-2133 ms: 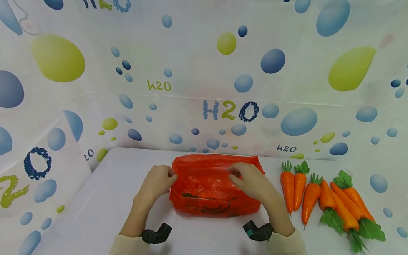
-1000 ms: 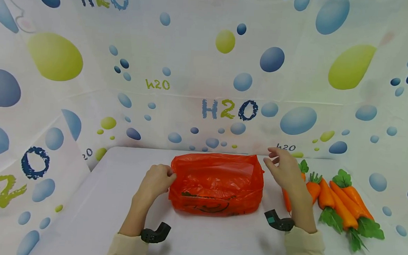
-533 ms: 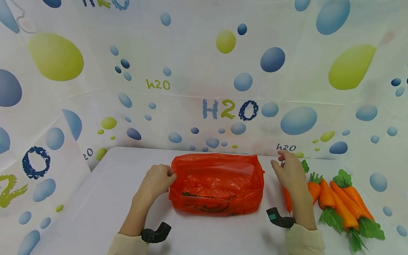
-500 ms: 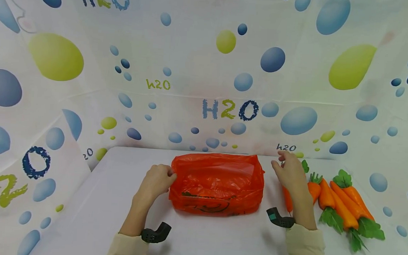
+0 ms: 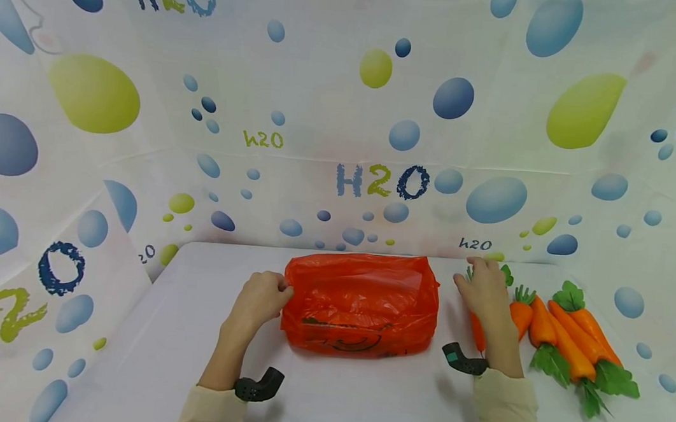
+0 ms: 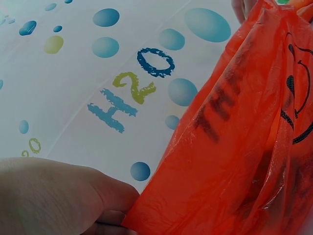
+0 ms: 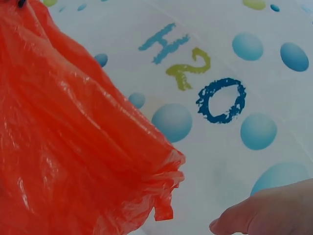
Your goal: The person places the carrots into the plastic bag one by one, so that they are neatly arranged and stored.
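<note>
In the head view, a red plastic bag (image 5: 361, 308) with a black printed smile lies at the middle of the white table. My left hand (image 5: 262, 298) pinches the bag's left edge; the left wrist view shows the film (image 6: 215, 147) running from between thumb and fingers. To the right of the bag, my right hand (image 5: 485, 298) hovers over the leftmost carrots, thumb and fingers apart, holding nothing. It covers most of one carrot (image 5: 477, 333). A carrot with a short green top (image 5: 520, 317) shows just right of that wrist.
Further right lies a group of several carrots (image 5: 568, 347), some with broad green leaves (image 5: 616, 380). The white table (image 5: 357, 397) ends at a spotted backdrop (image 5: 320, 108) behind. Black wrist cameras (image 5: 260, 385) sit on both wrists.
My right hand has left the bag's top, moved right to the carrots and come slightly down over them. My left hand stays at the bag's left edge.
</note>
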`<action>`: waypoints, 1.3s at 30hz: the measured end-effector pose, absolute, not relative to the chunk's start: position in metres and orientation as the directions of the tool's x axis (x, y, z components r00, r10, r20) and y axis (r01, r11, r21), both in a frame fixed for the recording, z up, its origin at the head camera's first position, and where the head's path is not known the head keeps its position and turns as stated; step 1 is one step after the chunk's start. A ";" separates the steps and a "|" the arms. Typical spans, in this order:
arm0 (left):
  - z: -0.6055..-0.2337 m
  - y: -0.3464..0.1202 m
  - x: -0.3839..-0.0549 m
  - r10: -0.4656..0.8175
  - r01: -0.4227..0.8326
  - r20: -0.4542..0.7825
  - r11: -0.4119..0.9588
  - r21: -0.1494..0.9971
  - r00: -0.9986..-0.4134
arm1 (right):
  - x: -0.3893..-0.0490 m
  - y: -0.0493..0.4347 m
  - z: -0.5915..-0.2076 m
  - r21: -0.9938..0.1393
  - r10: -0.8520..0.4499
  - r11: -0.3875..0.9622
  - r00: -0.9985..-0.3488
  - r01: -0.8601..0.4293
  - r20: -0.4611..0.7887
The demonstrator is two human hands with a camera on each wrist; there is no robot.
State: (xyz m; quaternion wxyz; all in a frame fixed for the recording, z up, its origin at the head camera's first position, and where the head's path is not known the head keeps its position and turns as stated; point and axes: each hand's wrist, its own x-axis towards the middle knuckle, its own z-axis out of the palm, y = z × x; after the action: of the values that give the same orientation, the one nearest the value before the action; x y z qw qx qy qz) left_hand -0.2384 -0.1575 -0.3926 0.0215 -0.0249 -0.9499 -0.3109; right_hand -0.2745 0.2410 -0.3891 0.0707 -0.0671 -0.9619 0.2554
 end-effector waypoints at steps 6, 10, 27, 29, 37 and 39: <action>-0.393 -0.158 -0.240 0.033 0.068 0.071 0.809 0.584 -0.997 | -0.277 0.242 -0.394 -0.499 0.218 0.852 -0.974 0.160 0.061; -0.394 -0.158 -0.240 0.034 0.069 0.071 0.806 0.588 -0.997 | -0.277 0.243 -0.397 -0.488 0.239 0.854 -0.969 0.179 0.062; -0.392 -0.158 -0.241 -0.044 0.039 0.119 0.792 0.610 -0.992 | -0.278 0.251 -0.412 -0.410 0.268 0.879 -0.963 0.243 0.005; -0.392 -0.158 -0.241 -0.056 0.034 0.126 0.786 0.618 -0.990 | -0.278 0.253 -0.413 -0.400 0.269 0.882 -0.963 0.248 -0.004; -0.395 -0.159 -0.243 -0.133 -0.001 0.153 0.759 0.652 -0.979 | -0.283 0.255 -0.423 -0.386 0.306 0.874 -0.951 0.296 -0.038; -0.397 -0.159 -0.244 -0.149 -0.007 0.163 0.758 0.653 -0.975 | -0.284 0.255 -0.425 -0.383 0.314 0.872 -0.949 0.305 -0.042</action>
State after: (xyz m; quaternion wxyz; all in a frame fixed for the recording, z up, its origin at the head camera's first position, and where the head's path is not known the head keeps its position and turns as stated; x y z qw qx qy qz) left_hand -0.2440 -0.1588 -0.3967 0.1030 0.0417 -0.9318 -0.3455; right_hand -0.2840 0.2553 -0.4251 0.0109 -0.1601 -0.9674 0.1961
